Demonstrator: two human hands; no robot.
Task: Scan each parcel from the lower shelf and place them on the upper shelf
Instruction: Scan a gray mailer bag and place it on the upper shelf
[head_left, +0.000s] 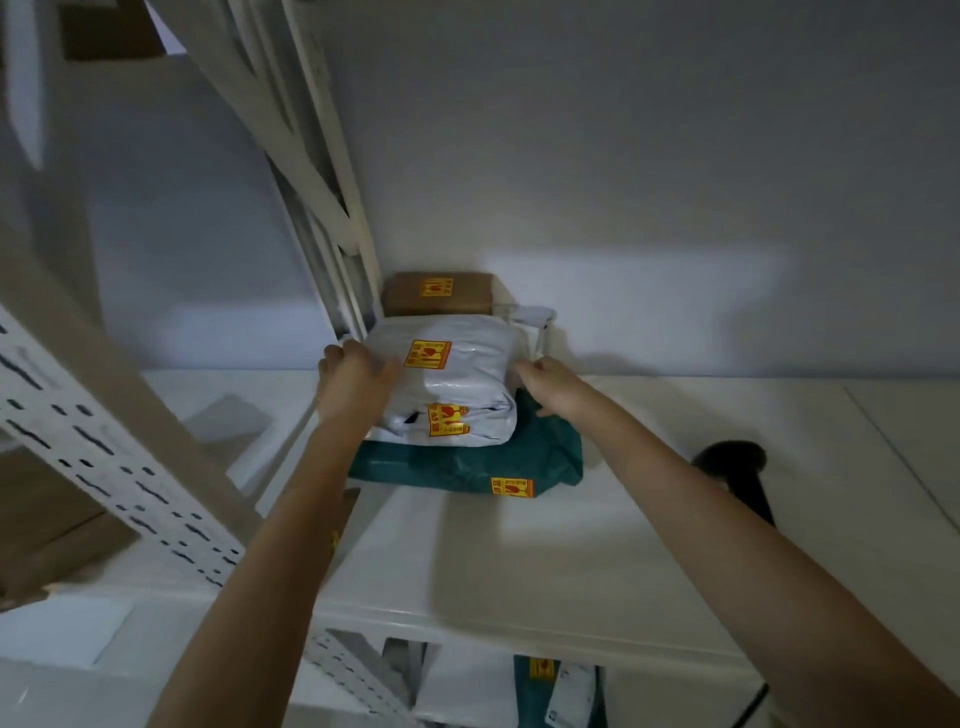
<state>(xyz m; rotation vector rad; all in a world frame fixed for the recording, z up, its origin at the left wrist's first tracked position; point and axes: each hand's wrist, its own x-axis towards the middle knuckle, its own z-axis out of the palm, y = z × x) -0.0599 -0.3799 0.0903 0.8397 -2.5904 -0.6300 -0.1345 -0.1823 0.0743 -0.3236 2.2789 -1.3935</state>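
Head view: both hands were up on the upper shelf (649, 519), either side of a white poly-mailer parcel (457, 374). Left hand (353, 384) lay w/ fingers wrapped on the parcel's left edge; right hand (545, 384) held the right edge, fingers curled at the corner. The parcel sat btwn the hands, atop a green mailer (467, 467), w/ a brown box (439, 293) just beyond the fingertips. A black scanner (737, 473) stood near the right forearm, apart from the stack. More parcels (561, 691) showed on the lower shelf, below both arms.

Handling, as judged: the bag looked soft, puffy and prob. light; the plastic skin prob. slick, so a two-sided hold at the edges suited it. Fragile stickers (428, 354) suggested easy setting down, no squeezing.
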